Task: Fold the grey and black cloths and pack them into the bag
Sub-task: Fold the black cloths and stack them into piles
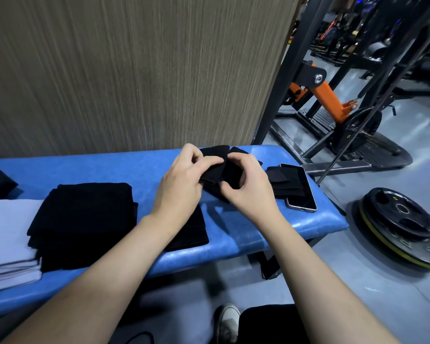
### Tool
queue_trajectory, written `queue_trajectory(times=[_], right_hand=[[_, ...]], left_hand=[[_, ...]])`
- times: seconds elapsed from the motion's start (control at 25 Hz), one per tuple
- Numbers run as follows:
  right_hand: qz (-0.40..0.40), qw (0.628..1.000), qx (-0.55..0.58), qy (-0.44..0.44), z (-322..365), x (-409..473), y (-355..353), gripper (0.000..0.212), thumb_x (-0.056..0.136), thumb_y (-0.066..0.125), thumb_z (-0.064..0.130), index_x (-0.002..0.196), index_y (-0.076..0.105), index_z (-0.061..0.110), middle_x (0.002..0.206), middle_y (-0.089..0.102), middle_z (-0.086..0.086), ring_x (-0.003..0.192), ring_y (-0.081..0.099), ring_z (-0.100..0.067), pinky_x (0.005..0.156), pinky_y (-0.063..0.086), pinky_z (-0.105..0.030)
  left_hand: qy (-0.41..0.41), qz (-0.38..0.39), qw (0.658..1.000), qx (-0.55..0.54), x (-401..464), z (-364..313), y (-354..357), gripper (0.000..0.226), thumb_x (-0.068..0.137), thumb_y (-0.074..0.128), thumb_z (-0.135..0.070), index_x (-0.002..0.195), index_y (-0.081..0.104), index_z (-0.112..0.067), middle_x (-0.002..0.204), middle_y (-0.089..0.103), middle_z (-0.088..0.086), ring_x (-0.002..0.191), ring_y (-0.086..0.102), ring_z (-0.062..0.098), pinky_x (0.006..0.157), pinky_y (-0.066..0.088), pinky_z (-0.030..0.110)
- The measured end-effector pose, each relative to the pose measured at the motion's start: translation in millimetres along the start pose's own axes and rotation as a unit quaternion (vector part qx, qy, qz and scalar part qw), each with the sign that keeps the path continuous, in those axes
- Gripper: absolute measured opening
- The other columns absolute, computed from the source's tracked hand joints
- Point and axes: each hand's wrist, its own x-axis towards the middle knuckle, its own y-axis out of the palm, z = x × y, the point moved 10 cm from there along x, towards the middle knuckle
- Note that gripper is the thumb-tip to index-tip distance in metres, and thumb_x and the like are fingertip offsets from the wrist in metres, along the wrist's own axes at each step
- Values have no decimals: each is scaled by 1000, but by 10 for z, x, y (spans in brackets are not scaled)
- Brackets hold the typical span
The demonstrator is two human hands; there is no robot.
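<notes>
Left hand (181, 180) and right hand (248, 187) both pinching a small black cloth (230, 170) just above the blue surface (246, 232), folded black cloths (85, 224) and grey cloths (8, 242) lying stacked at left, phone (302, 192) sitting at right

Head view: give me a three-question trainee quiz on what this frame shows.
1. True or false: both hands grip the small black cloth.
2. What lies partly under the black strap? A) phone B) weight plate C) shoe
3. Fill in: left of the black stack lies a folded ___ cloth.

Key:
1. True: the left hand and right hand both pinch it above the bench.
2. A, the phone.
3. Grey: the grey cloth.
</notes>
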Motion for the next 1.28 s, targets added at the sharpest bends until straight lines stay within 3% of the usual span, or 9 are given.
queue_trajectory(times=[0.12, 0.24, 0.32, 0.44, 0.68, 0.84, 0.96, 1.12, 1.28], right_hand=[[1, 1000, -6, -13, 38, 4, 29, 51, 79, 76, 21, 126, 58, 25, 116, 58, 10, 105, 55, -3, 88, 49, -27], [0, 1000, 9, -14, 34, 12, 38, 53, 78, 80, 22, 127, 58, 24, 117, 59, 8, 105, 54, 0, 89, 45, -18], [0, 1000, 21, -14, 37, 15, 32, 54, 77, 81, 23, 126, 59, 23, 117, 59, 7, 105, 53, 1, 88, 42, -11], [10, 999, 26, -15, 45, 20, 25, 54, 76, 82, 26, 125, 60, 26, 117, 60, 8, 108, 55, 1, 90, 43, -15], [14, 998, 56, -9, -8, 58, -33, 57, 74, 84, 18, 124, 60, 30, 116, 60, 10, 109, 53, 3, 91, 42, -14], [25, 998, 54, -2, -24, 62, -1, 58, 74, 83, 16, 124, 59, 32, 115, 59, 9, 109, 53, 1, 92, 43, -17], [26, 998, 62, 1, -30, 67, 4, 58, 73, 81, 14, 124, 59, 33, 115, 59, 7, 108, 55, -3, 90, 45, -19], [32, 999, 25, 10, -52, 65, 27, 57, 75, 80, 17, 125, 58, 33, 112, 56, 8, 98, 52, -2, 82, 40, -14], [22, 1000, -6, 18, -102, 74, 8, 54, 77, 80, 26, 123, 55, 41, 109, 54, 12, 95, 52, -2, 76, 41, -17]], left_hand=[[-17, 41, 999, 17, -16, 81, 33, 66, 81, 56, 6, 130, 56, -37, 109, 44, -8, 80, 49, 15, 65, 48, 36], [-8, 66, 997, 32, -47, 101, 60, 68, 84, 55, 4, 136, 51, -40, 113, 44, -12, 87, 46, 12, 68, 42, 30], [22, 46, 996, 76, -28, 77, -10, 76, 79, 52, 11, 137, 52, -38, 115, 44, -10, 95, 43, 12, 69, 37, 28], [61, 1, 989, 133, 17, 73, -153, 77, 74, 53, 17, 131, 61, -35, 113, 49, -5, 91, 39, 16, 69, 34, 30], [-1, -31, 993, 115, 0, 246, -349, 37, 89, 65, -16, 118, 68, -39, 112, 54, -16, 87, 48, 11, 58, 41, 28], [-64, -14, 997, -30, -10, 401, -346, 38, 90, 64, -24, 124, 63, -43, 116, 59, -17, 77, 65, 13, 77, 54, 38], [-126, 31, 983, -126, -32, 524, -238, 48, 90, 63, -22, 126, 56, -52, 99, 71, -6, 72, 71, 15, 81, 57, 42], [-153, 75, 937, -306, -45, 486, -88, 62, 81, 53, 3, 127, 61, -38, 111, 70, 0, 94, 68, 34, 94, 54, 52], [-198, 69, 906, -367, -55, 545, -99, 58, 75, 48, 0, 123, 68, -25, 116, 72, 6, 109, 65, 27, 104, 49, 43]])
